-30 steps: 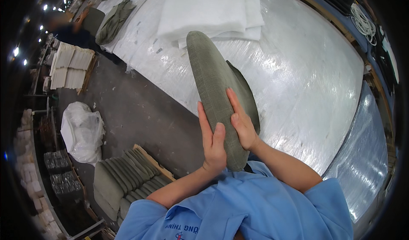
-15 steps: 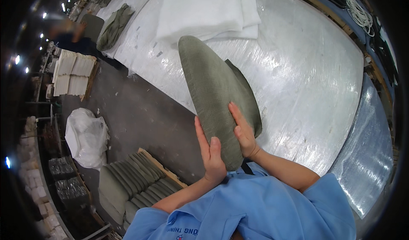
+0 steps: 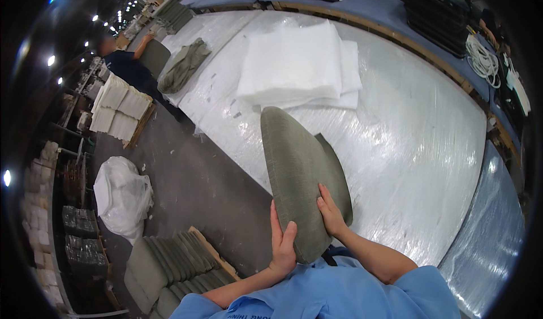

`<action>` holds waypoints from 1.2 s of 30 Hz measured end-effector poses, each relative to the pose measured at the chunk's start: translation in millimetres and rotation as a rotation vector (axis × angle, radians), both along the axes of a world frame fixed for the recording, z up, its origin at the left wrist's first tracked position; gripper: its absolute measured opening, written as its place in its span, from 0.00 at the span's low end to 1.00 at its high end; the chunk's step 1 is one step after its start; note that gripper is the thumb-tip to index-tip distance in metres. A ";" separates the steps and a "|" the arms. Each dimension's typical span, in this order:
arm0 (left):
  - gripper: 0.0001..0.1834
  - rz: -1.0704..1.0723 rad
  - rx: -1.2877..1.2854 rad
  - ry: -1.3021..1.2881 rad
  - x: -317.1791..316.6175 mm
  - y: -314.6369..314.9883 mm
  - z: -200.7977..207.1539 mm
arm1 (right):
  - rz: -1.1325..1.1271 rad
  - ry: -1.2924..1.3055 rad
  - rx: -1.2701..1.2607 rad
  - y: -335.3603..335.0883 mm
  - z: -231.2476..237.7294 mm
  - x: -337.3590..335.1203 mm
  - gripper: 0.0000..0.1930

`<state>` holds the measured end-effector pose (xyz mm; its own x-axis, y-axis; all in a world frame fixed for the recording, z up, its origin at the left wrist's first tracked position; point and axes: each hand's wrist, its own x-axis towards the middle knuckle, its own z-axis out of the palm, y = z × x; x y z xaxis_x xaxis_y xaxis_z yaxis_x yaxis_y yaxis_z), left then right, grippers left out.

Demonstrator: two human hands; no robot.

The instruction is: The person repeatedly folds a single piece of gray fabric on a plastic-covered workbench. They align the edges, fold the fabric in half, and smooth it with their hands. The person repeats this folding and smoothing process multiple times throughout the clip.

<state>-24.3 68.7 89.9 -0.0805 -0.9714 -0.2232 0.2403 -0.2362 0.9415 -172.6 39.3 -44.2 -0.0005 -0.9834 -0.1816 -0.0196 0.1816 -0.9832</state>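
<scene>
A grey-green fabric cushion (image 3: 302, 177) is held on edge in front of my body, its rounded end pointing away from me. My left hand (image 3: 283, 242) grips its left edge near the bottom, with the thumb on the cushion's face. On the other side my right hand (image 3: 332, 212) presses against it, fingers lying on the fabric. A flap or dark edge shows along the cushion's right side. Beyond it, a stack of white padding sheets (image 3: 291, 64) lies on the plastic-wrapped table (image 3: 407, 138).
Several similar cushions (image 3: 169, 268) stand in rows at lower left. A white plastic bag (image 3: 120, 197) sits on the floor. Near a stack of pale pieces (image 3: 120, 106), another person (image 3: 133, 64) holds a grey-green panel. Crumpled green fabric (image 3: 184, 65) and coiled white cord (image 3: 482, 63) lie farther off.
My view has tilted up, so the table and far tables show more and everything sits lower in the picture. Both hands keep their hold on the cushion.
</scene>
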 end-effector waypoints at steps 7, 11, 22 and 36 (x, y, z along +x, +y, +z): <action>0.41 -0.026 0.424 0.388 24.1 -99.7 -20.9 | 0.120 -0.025 -0.253 -71.7 107.6 18.9 0.34; 0.44 0.035 0.412 0.389 10.1 -120.4 -52.0 | 0.076 -0.030 -0.262 -112.1 85.8 25.7 0.35; 0.40 -0.116 0.836 0.520 -3.2 -120.9 -173.7 | 0.052 -0.124 0.019 -149.6 -39.3 -14.4 0.39; 0.37 -0.355 0.798 0.166 -20.9 -146.1 -242.5 | 0.107 -0.038 0.021 -153.7 -124.7 -17.3 0.42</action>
